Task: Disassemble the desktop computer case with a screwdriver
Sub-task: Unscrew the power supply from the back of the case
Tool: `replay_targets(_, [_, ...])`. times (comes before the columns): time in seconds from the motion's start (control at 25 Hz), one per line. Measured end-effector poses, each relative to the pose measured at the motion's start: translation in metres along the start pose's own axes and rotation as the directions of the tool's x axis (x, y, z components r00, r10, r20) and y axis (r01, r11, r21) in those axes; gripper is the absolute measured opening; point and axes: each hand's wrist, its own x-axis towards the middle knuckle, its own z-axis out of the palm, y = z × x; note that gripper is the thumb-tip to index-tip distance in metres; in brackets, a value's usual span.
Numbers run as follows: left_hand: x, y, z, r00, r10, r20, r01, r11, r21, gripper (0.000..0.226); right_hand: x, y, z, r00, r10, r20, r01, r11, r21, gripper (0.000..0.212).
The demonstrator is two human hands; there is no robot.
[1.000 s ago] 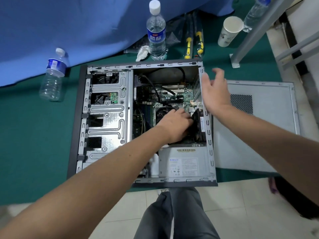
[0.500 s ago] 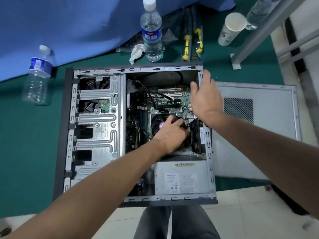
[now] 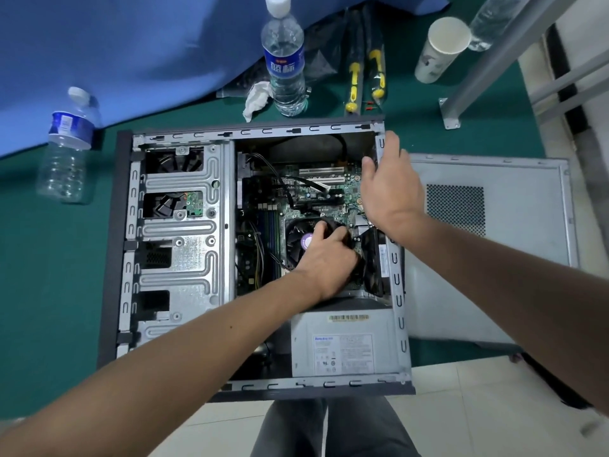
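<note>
- Computer case point(image 3: 178, 258): open, flat on green mat point(image 3: 49, 275).
- Left hand point(image 3: 324, 258): inside case, fingers curled around CPU fan point(image 3: 298, 240).
- Right hand point(image 3: 390, 189): gripping case's rear wall.

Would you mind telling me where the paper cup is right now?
In the head view, the paper cup lies tipped at the upper right on the green mat, between the yellow screwdrivers and the metal leg.

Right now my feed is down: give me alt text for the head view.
An open computer case lies on a green mat, its removed side panel to the right. The left hand reaches onto the CPU fan while the right hand grips the case's right edge.
</note>
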Motion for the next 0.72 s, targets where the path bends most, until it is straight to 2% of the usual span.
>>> replay_targets(0.2, [0.0,-0.001,-0.006,0.999,0.043,0.022,-0.046,0.991,0.126,0.02,0.0,0.002,0.003,1.0,-0.004,0.007,0.004,1.0,0.019,0.052])
replay_targets(0.36, [0.005,-0.007,-0.006,0.984,0.118,0.13,-0.139,0.975,0.171,0.022,0.0,0.002,0.002,1.0,0.004,0.009,-0.004,1.0,0.03,0.051])
replay_targets(0.72, [0.004,-0.013,0.0,0.983,0.165,0.083,-0.176,0.973,0.146,0.025,-0.001,0.001,0.0,0.999,0.004,0.032,-0.006,0.999,0.054,0.053])
